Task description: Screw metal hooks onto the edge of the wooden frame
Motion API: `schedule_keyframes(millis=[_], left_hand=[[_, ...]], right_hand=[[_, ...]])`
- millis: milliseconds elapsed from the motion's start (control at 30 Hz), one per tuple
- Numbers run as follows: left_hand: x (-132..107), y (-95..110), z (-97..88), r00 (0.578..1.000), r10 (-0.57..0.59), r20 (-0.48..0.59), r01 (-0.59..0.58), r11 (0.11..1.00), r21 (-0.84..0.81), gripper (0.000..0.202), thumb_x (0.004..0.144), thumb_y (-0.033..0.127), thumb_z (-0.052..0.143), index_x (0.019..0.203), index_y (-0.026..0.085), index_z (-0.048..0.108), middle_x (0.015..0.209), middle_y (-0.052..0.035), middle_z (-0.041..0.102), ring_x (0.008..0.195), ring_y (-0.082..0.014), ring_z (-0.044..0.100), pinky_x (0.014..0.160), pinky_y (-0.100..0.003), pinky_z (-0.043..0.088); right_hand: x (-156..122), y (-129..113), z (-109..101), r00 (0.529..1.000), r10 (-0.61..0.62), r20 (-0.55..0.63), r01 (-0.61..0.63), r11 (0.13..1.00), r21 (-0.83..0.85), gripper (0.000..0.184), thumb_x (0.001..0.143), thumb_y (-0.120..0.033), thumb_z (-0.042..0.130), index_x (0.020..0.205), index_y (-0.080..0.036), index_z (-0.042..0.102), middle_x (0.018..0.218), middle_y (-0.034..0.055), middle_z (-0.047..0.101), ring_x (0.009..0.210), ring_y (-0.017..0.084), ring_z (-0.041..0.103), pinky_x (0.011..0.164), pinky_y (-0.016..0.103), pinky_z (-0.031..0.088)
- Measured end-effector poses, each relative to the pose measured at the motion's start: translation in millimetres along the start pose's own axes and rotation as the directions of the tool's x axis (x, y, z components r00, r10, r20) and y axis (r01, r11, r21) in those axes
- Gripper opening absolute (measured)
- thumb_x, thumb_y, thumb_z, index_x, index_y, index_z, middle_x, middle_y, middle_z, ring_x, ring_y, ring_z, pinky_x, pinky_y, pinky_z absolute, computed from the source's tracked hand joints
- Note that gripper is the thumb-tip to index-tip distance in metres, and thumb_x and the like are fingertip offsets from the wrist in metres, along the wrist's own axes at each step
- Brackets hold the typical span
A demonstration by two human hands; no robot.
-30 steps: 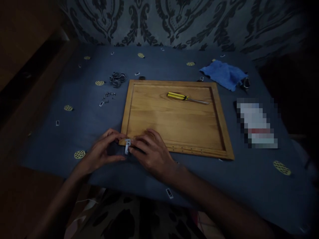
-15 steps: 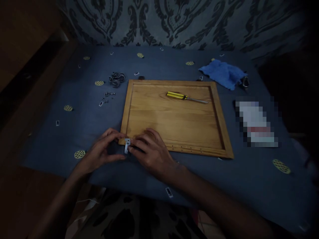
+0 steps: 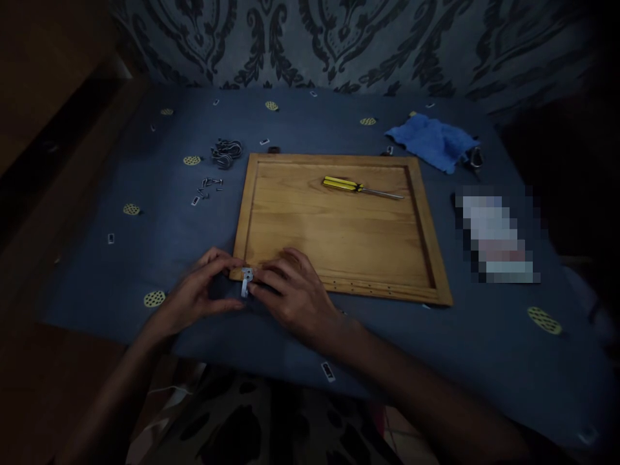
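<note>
From the head view, the dark blue printed cloth [image 3: 387, 349] carries small white printed labels [image 3: 328, 371] — the lettering is too small for me to read — and whatever lies to the right is blurred into blocks. The small silver metal bracket [image 3: 246, 286] sits at the near left corner of the framed yellow-brown wooden panel [image 3: 334, 226]. The right hand [image 3: 295, 297] pinches it with its fingertips; the left hand [image 3: 194, 294] has thumb and forefinger parted just beside it. The yellow-and-black-handled screwdriver [image 3: 343, 185] lies on the panel. Against half a second ago, almost nothing differs — both hands keep their pose, the bracket its place.
</note>
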State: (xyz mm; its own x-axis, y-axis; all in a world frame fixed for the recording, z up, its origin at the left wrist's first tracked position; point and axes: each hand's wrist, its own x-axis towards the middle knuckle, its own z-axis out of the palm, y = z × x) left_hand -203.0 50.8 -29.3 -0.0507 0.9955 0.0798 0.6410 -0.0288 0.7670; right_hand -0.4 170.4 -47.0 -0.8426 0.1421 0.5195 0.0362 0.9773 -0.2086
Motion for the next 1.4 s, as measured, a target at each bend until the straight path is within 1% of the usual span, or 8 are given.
schedule_keyframes(millis=[167, 333, 500, 733, 900, 1033, 1233, 1400], left_hand=[[-0.1, -0.2, -0.3, 1.000, -0.002, 0.010, 0.002, 1.000, 0.014, 0.050, 0.082, 0.047, 0.073, 0.127, 0.031, 0.057, 0.108, -0.0035, 0.057, 0.103, -0.0190, 0.055, 0.089, -0.033, 0.050], [0.4, -0.4, 0.6, 1.000, 0.005, 0.013, -0.006, 0.999, 0.032, 0.051, 0.082, 0.049, 0.072, 0.127, 0.030, 0.057, 0.109, -0.0037, 0.056, 0.103, -0.0187, 0.055, 0.089, -0.032, 0.050], [1.8, 3.3, 1.6, 0.999, 0.031, 0.023, -0.033, 0.995, 0.095, 0.053, 0.084, 0.047, 0.070, 0.131, 0.030, 0.054, 0.108, -0.0031, 0.055, 0.102, -0.0180, 0.055, 0.089, -0.032, 0.051], [3.0, 6.8, 2.2, 0.998, -0.009, 0.055, 0.001, 0.989, 0.145, 0.050, 0.084, 0.043, 0.072, 0.129, 0.029, 0.057, 0.109, -0.0044, 0.056, 0.103, -0.0199, 0.056, 0.088, -0.035, 0.052], [3.5, 6.8, 1.7, 0.997, -0.013, 0.070, 0.003, 0.990, 0.141, 0.045, 0.086, 0.041, 0.070, 0.128, 0.028, 0.058, 0.108, -0.0045, 0.056, 0.103, -0.0199, 0.057, 0.089, -0.034, 0.053], [4.3, 7.3, 1.2, 0.998, -0.005, 0.066, -0.004, 0.991, 0.134, 0.044, 0.086, 0.042, 0.070, 0.127, 0.028, 0.059, 0.108, -0.0044, 0.056, 0.101, -0.0194, 0.057, 0.087, -0.034, 0.053], [3.6, 7.4, 1.2, 0.998, 0.000, 0.068, -0.010, 0.989, 0.150, 0.044, 0.087, 0.044, 0.069, 0.126, 0.027, 0.059, 0.109, -0.0049, 0.056, 0.103, -0.0196, 0.057, 0.088, -0.034, 0.052], [2.4, 2.7, 2.7, 0.997, -0.040, 0.070, 0.033, 0.995, 0.098, 0.046, 0.085, 0.047, 0.070, 0.126, 0.028, 0.060, 0.110, -0.0052, 0.056, 0.105, -0.0206, 0.057, 0.091, -0.035, 0.052]], right_hand=[[0.3, 0.3, 0.3, 1.000, -0.009, -0.022, 0.009, 1.000, -0.001, 0.012, 0.098, -0.017, 0.059, 0.100, -0.019, 0.071, 0.102, 0.0019, 0.074, 0.100, 0.021, 0.057, 0.105, 0.050, 0.036], [-0.1, 0.3, 0.2, 1.000, 0.002, 0.006, -0.001, 1.000, -0.021, 0.015, 0.099, -0.019, 0.057, 0.101, -0.024, 0.071, 0.106, 0.0000, 0.074, 0.103, 0.020, 0.057, 0.108, 0.049, 0.035], [-0.6, 0.2, -0.1, 1.000, 0.002, 0.005, -0.001, 1.000, -0.026, 0.015, 0.099, -0.020, 0.057, 0.102, -0.024, 0.071, 0.108, 0.0003, 0.073, 0.103, 0.020, 0.057, 0.107, 0.049, 0.036], [-0.5, 1.8, 0.4, 1.000, -0.014, -0.011, 0.014, 1.000, 0.011, 0.013, 0.096, -0.018, 0.061, 0.103, -0.020, 0.072, 0.107, 0.0032, 0.073, 0.103, 0.022, 0.056, 0.105, 0.050, 0.036], [-1.7, 2.0, 0.8, 1.000, -0.006, 0.013, 0.006, 0.999, 0.040, 0.014, 0.094, -0.019, 0.066, 0.106, -0.022, 0.071, 0.111, 0.0030, 0.072, 0.104, 0.022, 0.056, 0.106, 0.051, 0.035], [-1.6, 1.6, 1.4, 1.000, -0.002, 0.020, 0.001, 1.000, 0.026, 0.013, 0.097, -0.020, 0.061, 0.105, -0.024, 0.072, 0.110, 0.0018, 0.073, 0.104, 0.022, 0.056, 0.106, 0.050, 0.035], [-0.1, 1.9, 1.6, 1.000, -0.011, -0.020, 0.012, 1.000, 0.027, 0.013, 0.098, -0.019, 0.059, 0.102, -0.021, 0.071, 0.106, 0.0020, 0.074, 0.101, 0.021, 0.056, 0.106, 0.048, 0.035], [-1.0, 2.4, 1.8, 1.000, -0.010, -0.025, 0.011, 0.999, 0.035, 0.013, 0.097, -0.018, 0.060, 0.102, -0.021, 0.072, 0.105, 0.0038, 0.073, 0.103, 0.022, 0.056, 0.105, 0.049, 0.035]])
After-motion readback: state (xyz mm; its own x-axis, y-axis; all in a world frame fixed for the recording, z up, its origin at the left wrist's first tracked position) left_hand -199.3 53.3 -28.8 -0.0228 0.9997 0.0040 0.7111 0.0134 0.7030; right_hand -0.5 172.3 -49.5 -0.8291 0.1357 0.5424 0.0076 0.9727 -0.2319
